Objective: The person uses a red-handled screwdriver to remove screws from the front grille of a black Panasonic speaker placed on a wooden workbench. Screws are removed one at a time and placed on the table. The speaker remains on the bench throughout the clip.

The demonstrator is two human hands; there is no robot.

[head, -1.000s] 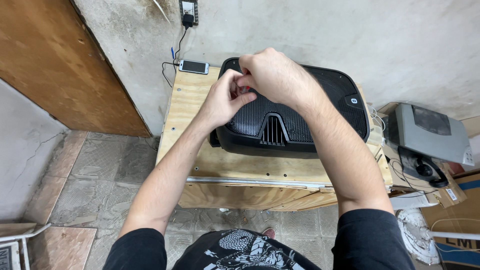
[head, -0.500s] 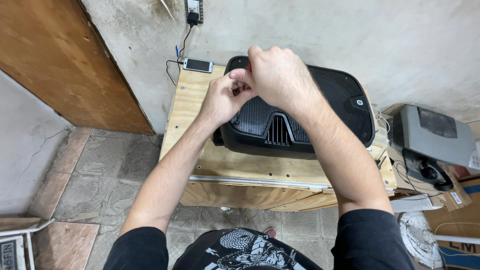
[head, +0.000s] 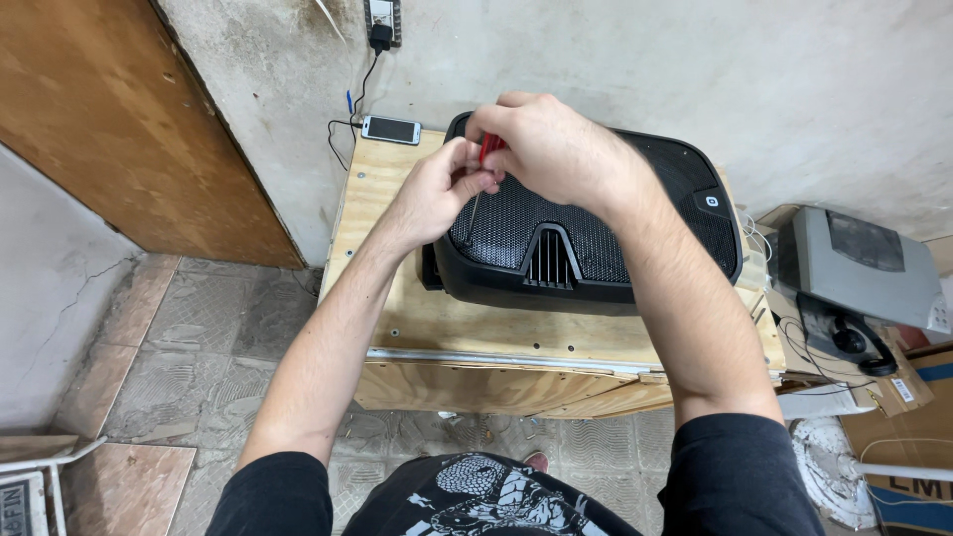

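Red-handled screwdriver (head: 485, 159) pinched in right hand (head: 548, 149) fingers — left hand (head: 434, 191) fingers closed on its shaft, over black speaker (head: 596, 233) — plywood bench (head: 467, 323) beneath.

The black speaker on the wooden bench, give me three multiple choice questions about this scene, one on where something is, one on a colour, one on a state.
1. Where does the phone lie?
A. On the floor tiles
B. At the bench's far left corner, by the wall
C. On top of the speaker

2. What colour is the handle of the screwdriver?
A. Red
B. Green
C. Yellow

3. How does the speaker rest?
A. Standing upright
B. Hanging on the wall
C. Lying flat, grille up

Answers:
1 B, it lies beside the cable from the wall socket.
2 A, red shows between the left hand and right hand.
3 C, the mesh grille faces the camera.
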